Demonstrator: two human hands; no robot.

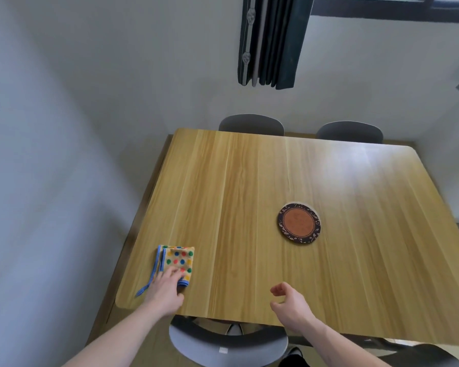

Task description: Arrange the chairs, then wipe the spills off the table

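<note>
A folded yellow cloth (179, 258) with coloured dots and a blue strap lies near the front left corner of the wooden table (249, 181). My left hand (164, 290) rests on the cloth's near edge, fingers laid over it. My right hand (289, 304) hovers above the table's front edge, fingers loosely curled and holding nothing. A grey chair (228, 345) stands pushed in under the near edge between my arms. Two more grey chairs (251, 124) (349, 131) stand tucked in at the far side. I cannot make out any spill on the wood.
A round dark coaster (299, 223) with an orange centre lies right of the table's middle. White walls close in on the left and behind. A dark curtain (272, 41) hangs above the far chairs.
</note>
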